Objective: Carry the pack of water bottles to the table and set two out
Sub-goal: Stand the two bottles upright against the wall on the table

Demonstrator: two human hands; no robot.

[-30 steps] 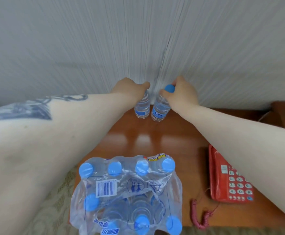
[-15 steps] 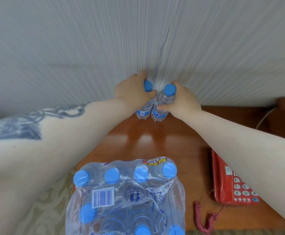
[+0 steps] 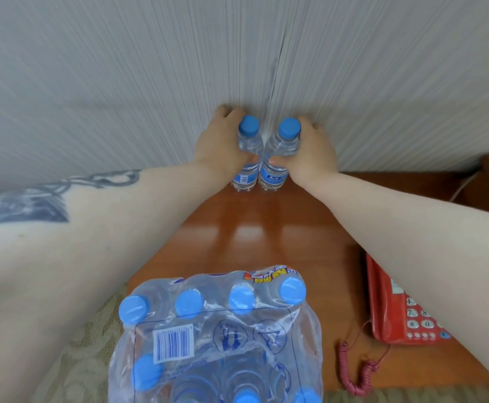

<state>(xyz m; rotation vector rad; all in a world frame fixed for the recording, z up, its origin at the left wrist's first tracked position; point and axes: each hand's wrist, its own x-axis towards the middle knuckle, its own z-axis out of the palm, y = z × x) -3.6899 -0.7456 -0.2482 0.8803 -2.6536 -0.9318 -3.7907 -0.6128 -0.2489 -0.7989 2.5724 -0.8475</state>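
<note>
Both hands are at the far edge of the desk (image 3: 266, 228), against the ribbed wall (image 3: 150, 82), each closed around one small water bottle. The left hand (image 3: 220, 144) wraps the shoulder of the left bottle (image 3: 244, 170) and the right hand (image 3: 313, 149) wraps the right bottle (image 3: 275, 173); both grips are clamped on the bottles, thumbs toward the middle. The two bottles stand upright just in front of the wall, side by side and touching or nearly so, blue caps up; whether their bases are fully down on the desk is hard to tell, since the wide lens distorts that far edge, but they look seated. The shrink-wrapped pack of water bottles (image 3: 217, 338) sits well back from the wall at the near edge of the desk, its torn film loose, and a red telephone (image 3: 394, 309) lies to the right of it. The step in hand seems to be the release, which calls for letting each base settle flat before the fingers loosen, then opening both grips outward, away from each other, so no thumb drags a bottle into its neighbour. The hands should lift clear upward rather than pull back low, because light bottles tip easily on polished wood, and the right forearm passes above the telephone on its way back.
</note>
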